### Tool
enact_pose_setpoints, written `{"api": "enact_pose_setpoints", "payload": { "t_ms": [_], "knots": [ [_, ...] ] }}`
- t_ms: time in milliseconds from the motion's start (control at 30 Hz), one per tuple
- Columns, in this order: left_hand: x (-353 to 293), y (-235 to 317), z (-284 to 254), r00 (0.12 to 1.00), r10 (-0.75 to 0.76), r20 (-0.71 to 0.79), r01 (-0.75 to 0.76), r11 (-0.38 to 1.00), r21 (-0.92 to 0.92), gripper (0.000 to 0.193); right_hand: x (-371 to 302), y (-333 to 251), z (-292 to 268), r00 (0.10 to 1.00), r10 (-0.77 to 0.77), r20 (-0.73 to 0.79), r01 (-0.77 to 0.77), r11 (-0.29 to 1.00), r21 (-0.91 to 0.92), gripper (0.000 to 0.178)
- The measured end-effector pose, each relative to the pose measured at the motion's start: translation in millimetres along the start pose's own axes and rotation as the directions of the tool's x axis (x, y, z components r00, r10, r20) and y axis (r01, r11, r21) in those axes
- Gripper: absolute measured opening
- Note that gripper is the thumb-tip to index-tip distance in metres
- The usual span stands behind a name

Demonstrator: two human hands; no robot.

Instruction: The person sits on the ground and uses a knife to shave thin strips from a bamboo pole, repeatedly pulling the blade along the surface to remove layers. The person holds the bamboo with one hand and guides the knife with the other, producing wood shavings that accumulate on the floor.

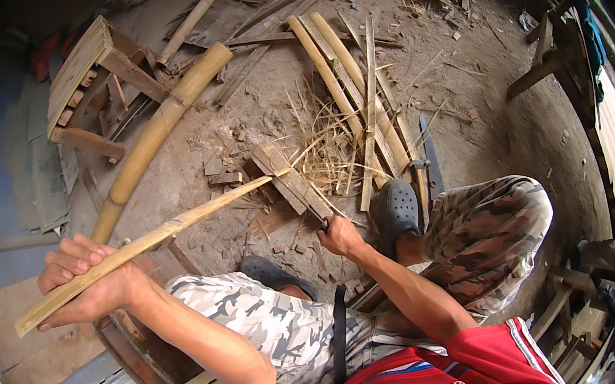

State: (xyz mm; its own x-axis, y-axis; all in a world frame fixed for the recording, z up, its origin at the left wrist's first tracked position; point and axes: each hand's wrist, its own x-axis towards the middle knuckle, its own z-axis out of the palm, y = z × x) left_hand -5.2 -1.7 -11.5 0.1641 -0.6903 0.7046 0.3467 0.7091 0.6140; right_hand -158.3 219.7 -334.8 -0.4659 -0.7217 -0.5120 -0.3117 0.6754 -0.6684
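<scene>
My left hand is closed around the wide near end of a long split bamboo strip. The strip slants up to the right, and its narrow far end lies over a rough wooden block on the ground. My right hand grips the dark handle of a knife. Its blade points away from me along the right side of the block, close to the strip's tip; whether it touches the strip I cannot tell. Pale curled bamboo shavings are heaped just beyond the block.
A thick bamboo pole leans by a small wooden stool at the left. Split bamboo lengths lie ahead. A hammer and a long flat dark blade rest beyond my right knee. Wood scraps dot the dirt floor.
</scene>
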Motion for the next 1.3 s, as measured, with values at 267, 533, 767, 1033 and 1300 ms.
{"api": "enact_pose_setpoints", "payload": {
  "t_ms": [267, 533, 767, 1033, 1300],
  "knots": [
    [-3, -3, -3, 0.993, 0.018, 0.116, -0.007, 0.996, -0.091, 0.074, 18, 39, 12, 0.992, 0.122, 0.035, -0.122, 0.993, -0.002, 0.037],
    [0, 2, -6, 0.997, 0.032, 0.065, -0.035, 0.999, 0.040, 0.072, 20, 48, 5, 0.918, 0.322, 0.233, -0.362, 0.920, 0.153, 0.042],
    [-4, 1, 1, 0.992, 0.049, -0.113, -0.030, 0.986, 0.164, 0.067, -15, -38, 7, 0.998, -0.035, -0.047, 0.046, 0.964, 0.260, 0.027],
    [-3, 2, -4, 0.983, 0.070, -0.169, -0.035, 0.978, 0.205, 0.068, -103, -155, -49, 0.880, -0.472, -0.050, 0.467, 0.843, 0.265, 0.020],
    [7, -4, -28, 0.977, 0.049, -0.205, -0.016, 0.987, 0.159, 0.071, -96, -145, -46, 0.873, -0.486, -0.032, 0.485, 0.861, 0.157, 0.022]
  ]
}}
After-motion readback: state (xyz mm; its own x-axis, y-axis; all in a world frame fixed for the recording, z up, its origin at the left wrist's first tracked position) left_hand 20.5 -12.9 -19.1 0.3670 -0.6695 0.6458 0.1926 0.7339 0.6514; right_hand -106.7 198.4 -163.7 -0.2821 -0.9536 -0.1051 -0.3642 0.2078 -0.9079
